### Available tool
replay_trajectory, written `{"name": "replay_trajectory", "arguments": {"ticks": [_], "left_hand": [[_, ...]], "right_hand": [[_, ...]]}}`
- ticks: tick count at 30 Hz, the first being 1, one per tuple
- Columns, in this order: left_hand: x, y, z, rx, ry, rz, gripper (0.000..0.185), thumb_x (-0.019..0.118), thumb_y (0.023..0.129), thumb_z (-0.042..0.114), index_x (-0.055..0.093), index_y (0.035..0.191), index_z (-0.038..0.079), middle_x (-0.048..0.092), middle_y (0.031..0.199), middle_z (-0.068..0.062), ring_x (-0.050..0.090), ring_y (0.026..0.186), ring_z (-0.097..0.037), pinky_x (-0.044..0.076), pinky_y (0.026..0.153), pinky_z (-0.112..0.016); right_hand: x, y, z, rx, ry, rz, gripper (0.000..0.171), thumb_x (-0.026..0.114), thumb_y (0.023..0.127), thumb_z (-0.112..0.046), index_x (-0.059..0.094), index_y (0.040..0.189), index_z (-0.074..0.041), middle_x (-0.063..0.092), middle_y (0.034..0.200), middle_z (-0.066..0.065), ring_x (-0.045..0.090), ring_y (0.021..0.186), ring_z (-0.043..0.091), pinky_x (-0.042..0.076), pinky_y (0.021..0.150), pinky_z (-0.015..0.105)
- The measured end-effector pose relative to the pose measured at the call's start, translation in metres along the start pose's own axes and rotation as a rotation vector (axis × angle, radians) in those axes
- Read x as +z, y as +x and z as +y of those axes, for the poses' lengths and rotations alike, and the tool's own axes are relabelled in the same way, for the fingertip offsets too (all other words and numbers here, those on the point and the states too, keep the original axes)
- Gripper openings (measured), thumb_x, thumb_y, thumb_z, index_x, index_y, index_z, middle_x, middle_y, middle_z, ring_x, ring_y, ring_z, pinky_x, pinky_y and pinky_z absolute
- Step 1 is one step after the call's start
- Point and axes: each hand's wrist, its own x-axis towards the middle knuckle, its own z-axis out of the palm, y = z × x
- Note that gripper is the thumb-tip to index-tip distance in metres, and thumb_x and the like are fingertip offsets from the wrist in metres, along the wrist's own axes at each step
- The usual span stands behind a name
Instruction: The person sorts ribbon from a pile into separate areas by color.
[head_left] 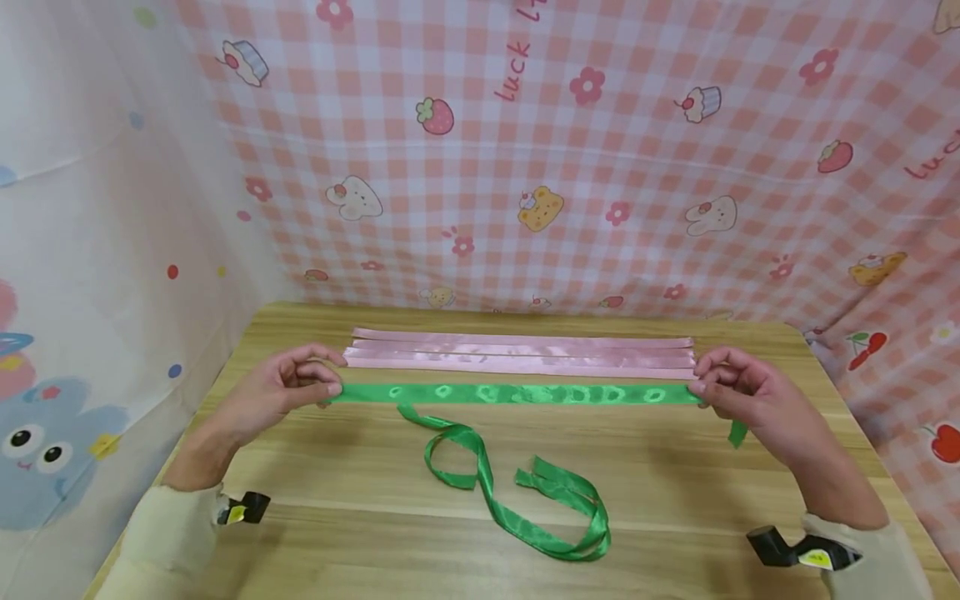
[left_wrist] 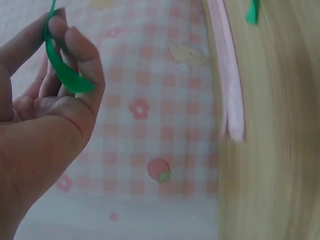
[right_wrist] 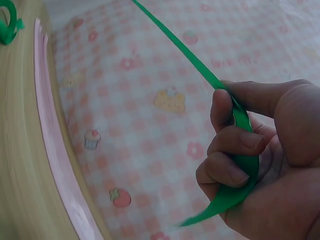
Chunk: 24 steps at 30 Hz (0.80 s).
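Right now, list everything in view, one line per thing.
green ribbon: one, bright green; a stretch pulled taut between both hands above the table, the rest looped loose on the wood nearer the person.
pink ribbon strips: several, pale pink; laid side by side flat on the table behind the green stretch.
table: one, light wood grain.
backdrop cloth: pink check with cartoon prints, behind the table.
side cloth: white with cartoon prints, at left.
left hand: pinches the green ribbon's left end.
right hand: pinches its right end.

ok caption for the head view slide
Both hands stretch a green ribbon beside pink ribbons on a wooden table.
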Motion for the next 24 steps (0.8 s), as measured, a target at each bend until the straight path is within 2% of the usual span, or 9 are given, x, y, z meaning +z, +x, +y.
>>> {"name": "replay_trajectory", "arguments": {"ticks": [3, 9, 15, 17, 20, 22, 24], "left_hand": [[-0.007, 0.001, -0.009, -0.018, -0.007, 0.000, 0.024, 0.063, 0.097, 0.009, 0.058, 0.121, 0.009, 0.072, 0.097, 0.002, 0.067, 0.085, -0.017, 0.054, 0.078, -0.027], [-0.018, 0.005, -0.026, -0.087, -0.010, 0.063, 0.021, 0.064, 0.097, 0.012, 0.060, 0.118, 0.013, 0.073, 0.093, 0.007, 0.066, 0.083, -0.012, 0.053, 0.077, -0.027], [-0.023, 0.010, -0.045, -0.138, -0.017, 0.120, 0.023, 0.064, 0.098, 0.015, 0.058, 0.118, 0.006, 0.073, 0.092, 0.007, 0.065, 0.082, -0.014, 0.055, 0.078, -0.030], [-0.022, 0.014, -0.053, -0.168, -0.008, 0.153, 0.028, 0.066, 0.097, 0.016, 0.057, 0.120, 0.002, 0.072, 0.091, 0.007, 0.066, 0.083, -0.015, 0.056, 0.080, -0.032], [-0.020, 0.021, -0.064, -0.211, 0.000, 0.212, 0.036, 0.067, 0.096, 0.016, 0.054, 0.121, -0.005, 0.073, 0.089, 0.007, 0.068, 0.083, -0.017, 0.057, 0.080, -0.035], [-0.018, 0.025, -0.071, -0.235, 0.022, 0.250, 0.038, 0.068, 0.095, 0.015, 0.053, 0.122, -0.007, 0.073, 0.088, 0.007, 0.068, 0.083, -0.017, 0.057, 0.079, -0.035], [-0.016, 0.029, -0.078, -0.263, 0.031, 0.275, 0.038, 0.068, 0.095, 0.014, 0.053, 0.122, -0.008, 0.073, 0.090, 0.006, 0.069, 0.084, -0.017, 0.057, 0.079, -0.035]], "right_hand": [[-0.008, -0.002, 0.009, 0.019, -0.006, 0.013, 0.007, 0.051, 0.100, 0.003, 0.052, 0.106, 0.000, 0.055, 0.078, -0.003, 0.033, 0.061, 0.022, 0.028, 0.054, 0.037], [-0.022, -0.005, 0.031, 0.029, 0.030, 0.024, 0.007, 0.050, 0.100, 0.004, 0.053, 0.105, -0.001, 0.053, 0.078, -0.004, 0.028, 0.060, 0.024, 0.026, 0.052, 0.036], [-0.034, -0.009, 0.053, 0.052, 0.103, 0.060, 0.012, 0.052, 0.099, 0.005, 0.055, 0.105, -0.004, 0.058, 0.081, -0.006, 0.038, 0.064, 0.019, 0.023, 0.059, 0.038], [-0.037, -0.009, 0.062, 0.065, 0.116, 0.074, 0.010, 0.052, 0.099, 0.005, 0.055, 0.105, -0.003, 0.062, 0.084, -0.005, 0.043, 0.066, 0.016, 0.026, 0.057, 0.037], [-0.038, -0.008, 0.076, 0.121, 0.093, 0.102, 0.009, 0.055, 0.099, 0.001, 0.056, 0.106, -0.005, 0.066, 0.087, -0.006, 0.051, 0.070, 0.012, 0.038, 0.055, 0.031], [-0.036, -0.005, 0.086, 0.171, 0.063, 0.123, 0.008, 0.057, 0.099, -0.003, 0.056, 0.106, -0.008, 0.067, 0.088, -0.007, 0.056, 0.072, 0.010, 0.046, 0.058, 0.026], [-0.034, -0.003, 0.095, 0.218, 0.048, 0.149, 0.009, 0.060, 0.099, -0.006, 0.057, 0.105, -0.010, 0.068, 0.088, -0.009, 0.058, 0.072, 0.008, 0.049, 0.060, 0.024]]}}
